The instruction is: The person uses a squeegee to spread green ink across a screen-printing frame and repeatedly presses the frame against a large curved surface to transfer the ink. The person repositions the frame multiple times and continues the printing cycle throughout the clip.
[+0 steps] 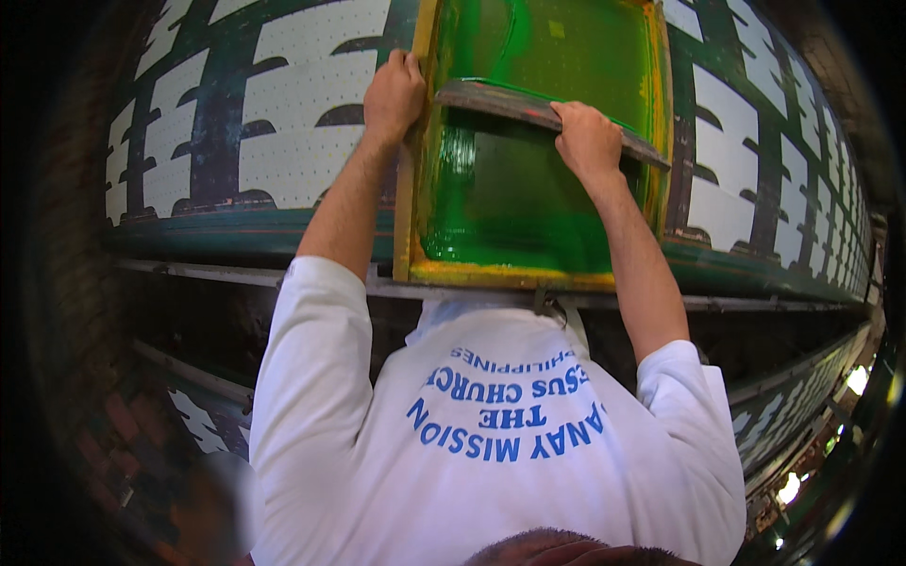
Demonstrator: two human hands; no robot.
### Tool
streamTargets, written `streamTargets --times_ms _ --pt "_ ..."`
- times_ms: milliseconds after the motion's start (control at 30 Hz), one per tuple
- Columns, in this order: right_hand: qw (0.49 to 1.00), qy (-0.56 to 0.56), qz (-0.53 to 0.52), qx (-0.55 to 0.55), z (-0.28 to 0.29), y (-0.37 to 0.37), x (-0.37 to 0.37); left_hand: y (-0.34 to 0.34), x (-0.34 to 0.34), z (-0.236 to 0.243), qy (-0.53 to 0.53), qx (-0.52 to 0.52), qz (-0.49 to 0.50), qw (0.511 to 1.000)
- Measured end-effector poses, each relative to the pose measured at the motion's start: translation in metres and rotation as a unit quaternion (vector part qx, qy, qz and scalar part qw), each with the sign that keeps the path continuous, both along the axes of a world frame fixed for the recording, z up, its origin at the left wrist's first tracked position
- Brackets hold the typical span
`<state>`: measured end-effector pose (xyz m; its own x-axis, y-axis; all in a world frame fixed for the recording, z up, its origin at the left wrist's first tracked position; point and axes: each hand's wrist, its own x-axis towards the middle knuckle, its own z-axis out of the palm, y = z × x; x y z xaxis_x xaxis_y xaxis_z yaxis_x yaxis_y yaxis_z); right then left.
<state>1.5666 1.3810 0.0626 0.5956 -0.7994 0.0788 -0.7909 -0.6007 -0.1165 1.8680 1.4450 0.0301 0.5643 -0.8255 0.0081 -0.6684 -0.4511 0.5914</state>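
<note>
My right hand (591,141) is closed round the top of a long squeegee (510,104), which lies slantwise across a screen printing frame (404,226). Green ink (514,226) coats the mesh, thick and shiny below the squeegee, with a bright streak above it. At the frame's left side, my left hand (394,96) is closed on the yellow-stained wooden edge, its fingertips partly hidden. The frame rests on a dark green table (226,231), and its far end runs out of view.
White cut fabric pieces (307,141) with dark gaps between them lie in rows left of the frame, and similar pieces (725,151) lie on the right. A metal rail (217,274) runs along the table's near edge. Another table with white pieces (198,420) stands lower down.
</note>
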Motion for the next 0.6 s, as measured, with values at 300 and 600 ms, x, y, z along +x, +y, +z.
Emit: streamTargets --times_ms 300,600 --pt "0.996 0.082 -0.010 0.029 0.001 -0.212 0.073 -0.001 -0.010 0.006 -0.039 0.020 0.035 0.998" --pt "0.992 0.050 0.094 0.069 0.036 -0.314 0.089 0.000 -0.010 0.002 -0.062 0.019 0.037 0.997"
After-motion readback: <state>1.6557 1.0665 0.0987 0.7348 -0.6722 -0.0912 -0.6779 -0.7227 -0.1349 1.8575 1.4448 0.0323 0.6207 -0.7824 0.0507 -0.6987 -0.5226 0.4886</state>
